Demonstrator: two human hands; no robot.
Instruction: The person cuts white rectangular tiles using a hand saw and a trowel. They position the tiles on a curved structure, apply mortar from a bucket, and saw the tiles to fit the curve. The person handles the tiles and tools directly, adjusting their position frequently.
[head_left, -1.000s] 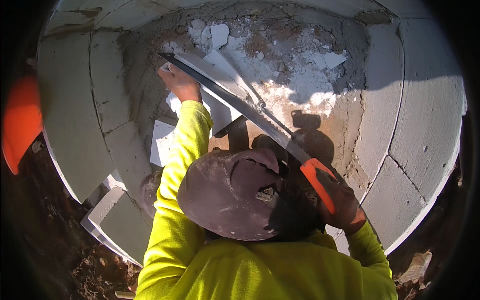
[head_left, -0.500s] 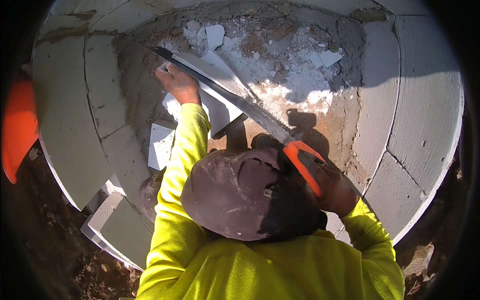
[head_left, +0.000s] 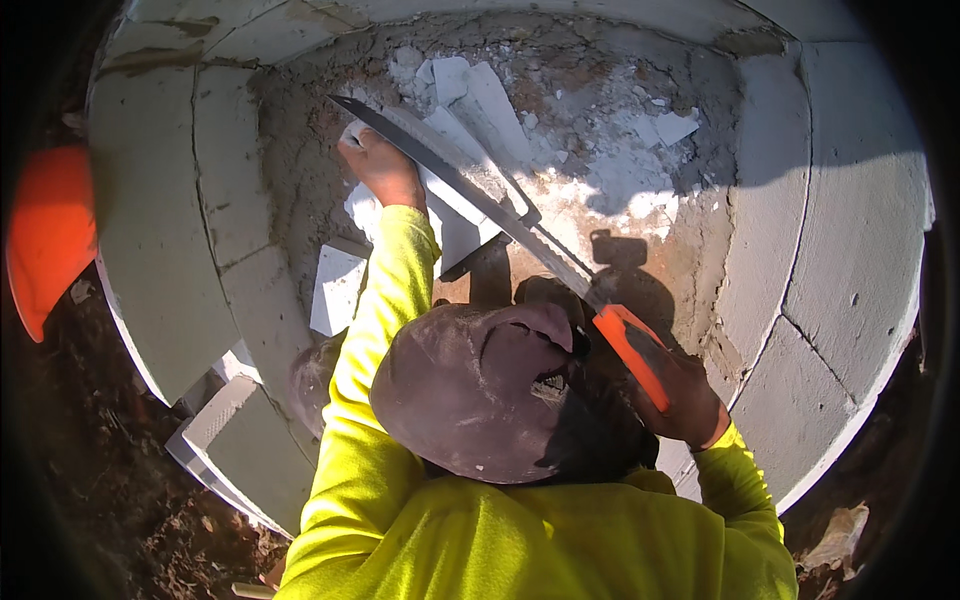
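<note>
Nearest, a bright yellow-green long-sleeved shirt (head_left: 560,540) is seen, with dusty, dark purple-brown cloth (head_left: 470,400) bunched in front of it. To the right of this cloth, the orange-and-black handle (head_left: 635,355) of a long, grey, toothed steel handsaw (head_left: 470,190) is enclosed by the curled fingers of the right hand (head_left: 690,400); a full wrap seems to be used so that the blade can be steered from one end. A flat white rectangular offcut (head_left: 338,290) is left beside the left sleeve, seemingly out of the saw's line.

Farther out, a broad white masonry block (head_left: 455,228) lies under the blade, set aslant, perhaps so that its edge is brought into line with the saw. At its far left end the left hand (head_left: 388,170) is placed, with fingers bent inward, just beside the blade; the block is probably steadied there, but whether it is pinched or only pressed cannot be told. Along the blade's other side, a narrow pale slab (head_left: 455,140) is seen.

Beyond, flat white fragments (head_left: 675,125) are scattered over powdery brown ground (head_left: 690,230). The space is enclosed by smooth grey block walls (head_left: 850,240), bent by the lens.
</note>
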